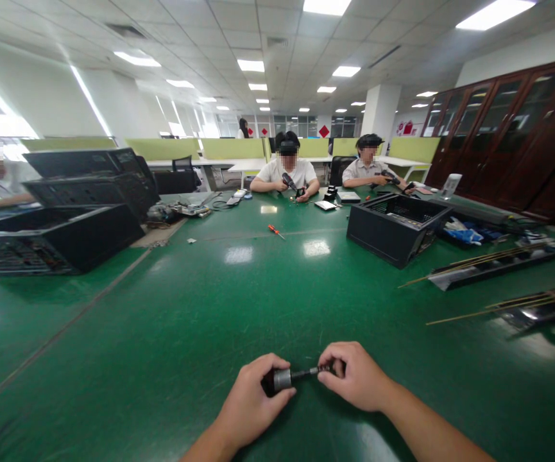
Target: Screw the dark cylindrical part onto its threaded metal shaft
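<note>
Just above the near part of the green table (239, 289), my left hand (251, 394) is closed around a dark cylindrical part with a silver metal collar (283, 379). A thin dark shaft (302, 374) sticks out of the collar toward the right. At the shaft's far end, my right hand (357, 378) pinches a small ridged, coil-like piece (324, 368) between thumb and fingers. Whether that piece is fixed to the shaft I cannot tell. My left palm hides the rear of the cylinder.
An orange-handled screwdriver (275, 231) lies farther off. Open black computer cases stand at left (99, 237) and right (378, 237). Long thin rods (474, 260) lie on a metal part at right. Co-workers sit opposite, one holding a power drill (289, 180).
</note>
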`<move>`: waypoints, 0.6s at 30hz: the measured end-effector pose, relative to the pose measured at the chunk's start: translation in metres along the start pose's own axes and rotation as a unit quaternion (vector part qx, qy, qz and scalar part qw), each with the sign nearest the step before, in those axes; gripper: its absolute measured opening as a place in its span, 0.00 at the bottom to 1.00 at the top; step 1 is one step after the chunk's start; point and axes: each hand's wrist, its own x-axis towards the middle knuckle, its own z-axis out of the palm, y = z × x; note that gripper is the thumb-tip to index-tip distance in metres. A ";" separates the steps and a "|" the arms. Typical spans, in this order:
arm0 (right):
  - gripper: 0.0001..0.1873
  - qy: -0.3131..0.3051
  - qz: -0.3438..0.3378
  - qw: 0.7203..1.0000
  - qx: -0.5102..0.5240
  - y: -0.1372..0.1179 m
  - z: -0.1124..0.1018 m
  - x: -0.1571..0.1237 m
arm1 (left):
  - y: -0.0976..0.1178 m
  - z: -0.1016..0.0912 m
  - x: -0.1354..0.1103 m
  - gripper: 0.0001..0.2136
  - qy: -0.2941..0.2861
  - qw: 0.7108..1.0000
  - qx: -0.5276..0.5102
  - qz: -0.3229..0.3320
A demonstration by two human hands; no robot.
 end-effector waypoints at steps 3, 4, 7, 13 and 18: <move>0.03 0.006 0.005 1.000 0.005 0.004 -0.004 0.001 | 0.001 -0.001 0.001 0.10 0.002 1.000 -0.003 -0.001; 0.03 0.008 0.009 1.000 0.008 0.005 -0.005 0.001 | 0.002 -0.002 0.001 0.10 0.002 1.000 -0.004 -0.002; 0.02 0.009 0.019 1.000 0.017 0.008 -0.006 0.001 | 0.004 -0.004 0.002 0.10 -0.001 1.000 -0.005 -0.004; 0.02 0.002 0.017 1.000 0.021 0.007 -0.006 0.001 | 0.001 -0.003 0.002 0.16 0.021 0.999 -0.028 0.005; 0.02 -0.001 0.021 1.000 0.011 0.005 -0.005 0.001 | -0.023 -0.036 0.010 0.16 0.113 0.991 -0.075 -0.012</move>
